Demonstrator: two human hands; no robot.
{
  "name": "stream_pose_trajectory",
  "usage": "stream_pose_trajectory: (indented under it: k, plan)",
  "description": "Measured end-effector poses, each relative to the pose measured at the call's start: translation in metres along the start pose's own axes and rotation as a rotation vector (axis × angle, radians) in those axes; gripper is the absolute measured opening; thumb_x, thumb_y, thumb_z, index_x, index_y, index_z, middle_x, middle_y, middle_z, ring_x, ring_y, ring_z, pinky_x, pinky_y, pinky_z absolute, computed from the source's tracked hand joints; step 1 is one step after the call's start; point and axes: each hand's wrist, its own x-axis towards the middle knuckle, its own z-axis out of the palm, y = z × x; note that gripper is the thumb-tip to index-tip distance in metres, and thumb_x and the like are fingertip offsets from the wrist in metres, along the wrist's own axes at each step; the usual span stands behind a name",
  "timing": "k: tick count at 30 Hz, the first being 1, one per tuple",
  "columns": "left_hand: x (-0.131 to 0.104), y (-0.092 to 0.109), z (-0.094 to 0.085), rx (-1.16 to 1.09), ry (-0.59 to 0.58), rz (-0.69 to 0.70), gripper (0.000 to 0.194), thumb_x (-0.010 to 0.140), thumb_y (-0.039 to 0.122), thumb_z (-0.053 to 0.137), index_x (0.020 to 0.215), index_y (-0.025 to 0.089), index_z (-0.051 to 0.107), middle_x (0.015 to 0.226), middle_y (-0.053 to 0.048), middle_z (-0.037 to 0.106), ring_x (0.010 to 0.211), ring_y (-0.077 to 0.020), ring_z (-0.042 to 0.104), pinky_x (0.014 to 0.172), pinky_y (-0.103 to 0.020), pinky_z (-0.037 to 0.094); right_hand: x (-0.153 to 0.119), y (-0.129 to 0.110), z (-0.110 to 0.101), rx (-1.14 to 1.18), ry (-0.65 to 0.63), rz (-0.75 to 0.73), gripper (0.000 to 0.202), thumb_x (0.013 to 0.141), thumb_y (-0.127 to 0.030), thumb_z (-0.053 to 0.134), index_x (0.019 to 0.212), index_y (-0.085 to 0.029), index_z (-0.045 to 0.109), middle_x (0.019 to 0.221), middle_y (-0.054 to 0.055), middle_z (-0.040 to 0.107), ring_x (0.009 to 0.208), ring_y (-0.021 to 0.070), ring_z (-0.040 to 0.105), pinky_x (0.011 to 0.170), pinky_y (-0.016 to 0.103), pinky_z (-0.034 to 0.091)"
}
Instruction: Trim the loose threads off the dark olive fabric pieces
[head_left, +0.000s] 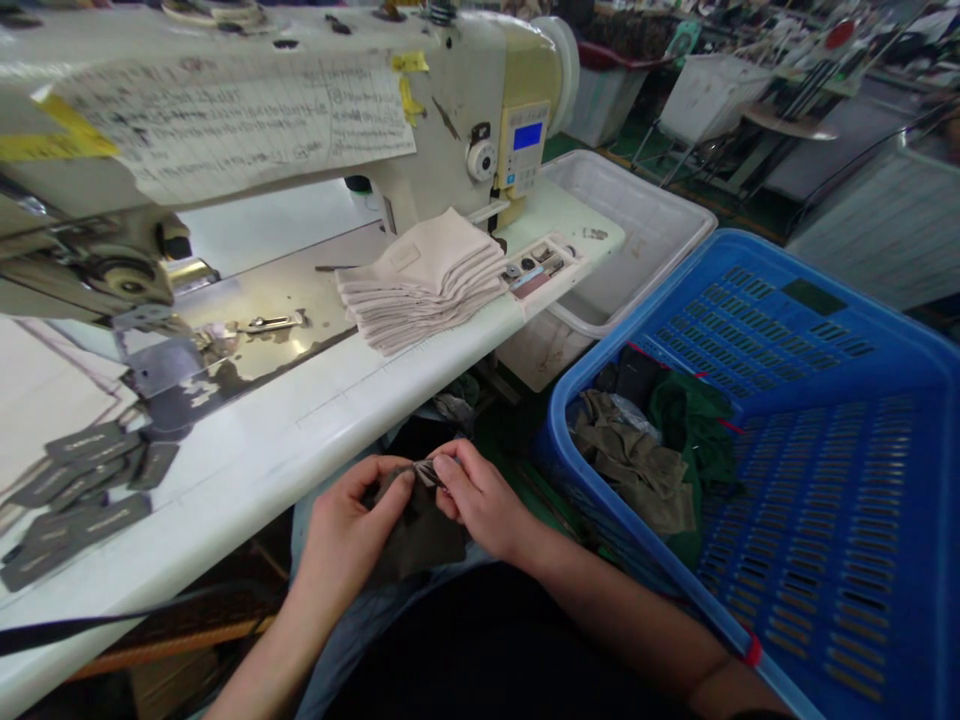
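Observation:
Over my lap, a dark olive-brown piece of fabric (427, 540) is held below the front edge of the sewing table. My left hand (352, 520) pinches its upper part between thumb and fingers. Close beside it, my right hand (484, 495) is closed on a small metallic tool (427, 474) at the fabric's top edge; the tool's shape is mostly hidden by the fingers. A folded stack of beige fabric pieces (427, 280) lies on the table above my hands. Several dark grey labels (82, 490) are heaped at the table's left.
The sewing machine (450, 110) spans the back of the white table (300, 440). At the right stands a blue basket (817, 500) with crumpled olive and green cloth (637, 460) inside. Behind it is a white bin (645, 230). A small parts tray (540, 265) sits at the table's right end.

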Motion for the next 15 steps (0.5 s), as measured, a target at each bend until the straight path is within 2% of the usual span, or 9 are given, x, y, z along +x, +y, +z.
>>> stream_pose_trajectory:
  k: [7, 13, 15]
  plan:
    - [-0.0008, 0.0006, 0.0018, 0.069, 0.004, 0.049, 0.030, 0.078, 0.050, 0.059, 0.082, 0.023, 0.072, 0.078, -0.003, 0.076, 0.075, -0.0234, 0.069, 0.071, -0.033, 0.054, 0.0012, -0.0017, 0.0006, 0.072, 0.001, 0.015, 0.031, 0.098, -0.051, 0.044, 0.094, -0.021, 0.051, 0.059, -0.007, 0.046, 0.052, 0.0110, 0.042, 0.051, 0.024, 0.032]
    - [-0.0015, -0.0018, 0.0021, 0.222, 0.062, 0.320, 0.018, 0.080, 0.039, 0.059, 0.078, 0.024, 0.070, 0.077, -0.003, 0.073, 0.078, -0.0235, 0.067, 0.076, -0.035, 0.053, 0.0027, 0.0037, 0.0038, 0.173, 0.032, 0.074, 0.028, 0.092, -0.047, 0.056, 0.091, -0.020, 0.049, 0.055, -0.009, 0.045, 0.048, 0.0089, 0.038, 0.048, 0.022, 0.028]
    - [-0.0018, -0.0021, 0.0028, 0.234, 0.051, 0.348, 0.018, 0.081, 0.037, 0.058, 0.078, 0.024, 0.070, 0.077, -0.003, 0.073, 0.077, -0.0235, 0.067, 0.075, -0.035, 0.053, 0.0035, 0.0059, 0.0044, 0.207, 0.046, 0.105, 0.026, 0.089, -0.044, 0.060, 0.090, -0.020, 0.049, 0.054, -0.010, 0.043, 0.046, 0.0082, 0.037, 0.046, 0.022, 0.027]
